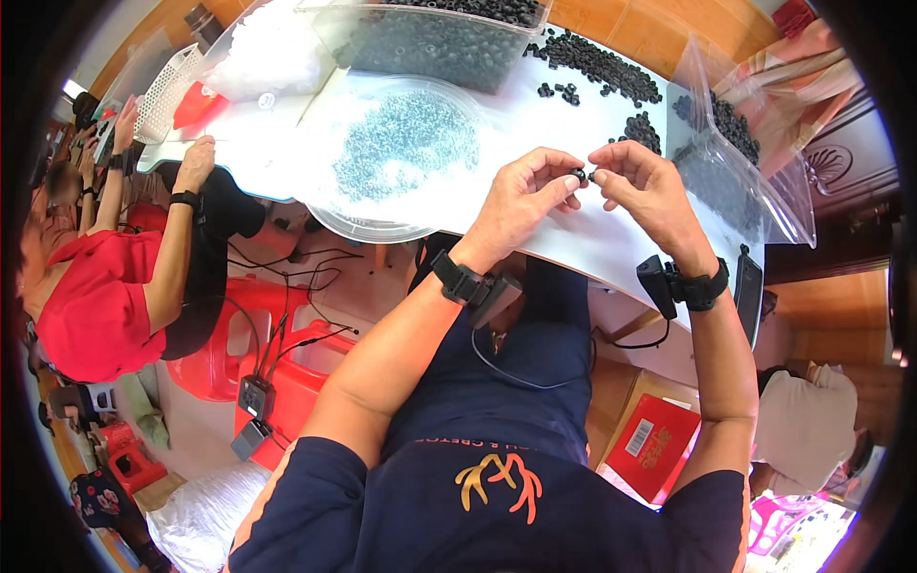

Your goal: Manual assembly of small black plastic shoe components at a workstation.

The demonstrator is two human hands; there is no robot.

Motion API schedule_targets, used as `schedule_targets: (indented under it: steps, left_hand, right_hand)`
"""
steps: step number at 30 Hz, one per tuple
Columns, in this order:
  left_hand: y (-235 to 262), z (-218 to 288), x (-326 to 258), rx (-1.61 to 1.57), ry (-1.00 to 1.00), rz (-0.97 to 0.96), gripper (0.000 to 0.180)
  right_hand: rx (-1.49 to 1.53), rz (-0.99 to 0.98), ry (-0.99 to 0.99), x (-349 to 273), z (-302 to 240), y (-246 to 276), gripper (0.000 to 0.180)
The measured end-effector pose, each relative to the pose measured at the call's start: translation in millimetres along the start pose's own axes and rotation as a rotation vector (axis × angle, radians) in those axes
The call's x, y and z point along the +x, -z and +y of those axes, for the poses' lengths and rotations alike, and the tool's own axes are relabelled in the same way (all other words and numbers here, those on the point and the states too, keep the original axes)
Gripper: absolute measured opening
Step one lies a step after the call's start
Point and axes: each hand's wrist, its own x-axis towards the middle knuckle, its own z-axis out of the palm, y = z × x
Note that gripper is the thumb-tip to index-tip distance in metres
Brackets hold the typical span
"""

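Observation:
My left hand (523,196) pinches a small black round part (579,175) between thumb and fingers, above the white table. Close against it, my right hand (651,186) pinches a tiny dark piece (592,177), too small to name. The fingertips of both hands nearly meet. Left of my hands, a round clear tray (330,205) holds a heap of small clear or silvery pieces (406,138). Loose black ring-shaped parts (611,72) are spread on the table beyond my hands, with a smaller pile (640,132) beside my right hand.
A clear bin of black parts (430,43) stands at the back; another clear container (791,205) lies tipped at the right. White pieces (272,53) are heaped back left. A person in red (100,306) sits at the left near red stools (287,382). A red box (650,449) is below the table.

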Motion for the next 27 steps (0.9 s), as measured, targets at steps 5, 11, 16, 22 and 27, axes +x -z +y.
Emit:
schedule_targets:
  steps: [5, 11, 16, 22, 27]
  left_hand:
    - [-2, 2, 0, -0.004, 0.013, -0.013, 0.026]
    - [-2, 1, 0, 0.009, 0.024, -0.010, 0.025]
    - [-1, 0, 0, 0.020, 0.024, -0.010, 0.024]
    - [-2, -1, 0, 0.037, 0.008, -0.004, 0.023]
    - [-2, 0, 0, 0.062, 0.040, -0.012, 0.025]
  right_hand:
    - [-0.090, -0.002, 0.024, 1, 0, 0, 0.019]
    - [-0.188, 0.028, 0.047, 2, -6, -1, 0.017]
    - [-0.500, 0.031, 0.299, 3, -9, -5, 0.014]
    - [-0.657, 0.036, 0.408, 2, -10, -11, 0.011]
    - [-0.566, 0.004, 0.261, 3, -16, -5, 0.012]
